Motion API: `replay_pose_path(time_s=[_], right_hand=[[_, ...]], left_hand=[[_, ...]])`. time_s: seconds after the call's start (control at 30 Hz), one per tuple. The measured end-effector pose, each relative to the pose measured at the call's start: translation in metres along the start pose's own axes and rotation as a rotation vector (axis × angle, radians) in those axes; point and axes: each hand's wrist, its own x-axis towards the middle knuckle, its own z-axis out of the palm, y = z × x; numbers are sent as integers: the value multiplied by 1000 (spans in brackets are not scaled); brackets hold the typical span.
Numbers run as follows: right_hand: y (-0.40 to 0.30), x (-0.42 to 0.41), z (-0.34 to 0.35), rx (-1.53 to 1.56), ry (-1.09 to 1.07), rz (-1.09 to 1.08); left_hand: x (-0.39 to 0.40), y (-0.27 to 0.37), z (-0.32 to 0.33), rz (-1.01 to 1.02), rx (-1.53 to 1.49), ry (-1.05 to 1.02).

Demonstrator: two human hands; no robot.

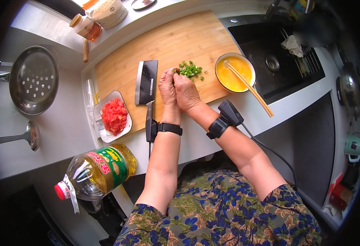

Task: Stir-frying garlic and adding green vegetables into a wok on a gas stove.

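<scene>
My left hand [168,87] and my right hand [186,92] press side by side on the wooden cutting board [173,40], cupped at the near left edge of a small pile of chopped green onion [190,69]. What lies between the palms is hidden. A cleaver [147,81] rests flat just left of my left hand. Farther left, a glass dish [127,123] of chopped tomato [114,117] overlaps the board's edge. To the right stands a bowl [254,73] of beaten egg [233,73], with chopsticks [250,87] leaning across its rim.
A large cooking oil bottle [106,172] stands at the counter's front edge. At left are a perforated metal pan [34,80] and a ladle [32,135]. A dark sink [259,40] lies at right. A lidded jar [86,27] sits on the back ledge.
</scene>
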Motion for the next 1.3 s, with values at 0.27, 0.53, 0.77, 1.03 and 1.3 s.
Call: replay_pose_path(time_s=[0.27,0.53,0.77,1.03,1.3], right_hand=[[-17,-2,-10,14,-19,-106],[-45,-21,-38,-79,-30,-253],[-70,-48,-39,82,-145,-385],[-89,-91,-52,121,-257,-581],[-151,-170,-57,215,-439,-770]], left_hand=[[-8,13,-3,96,-21,36],[-36,24,-5,142,-111,58],[-79,29,-22,337,-49,240],[-160,57,-18,427,-162,353],[-264,82,-57,593,-268,574]])
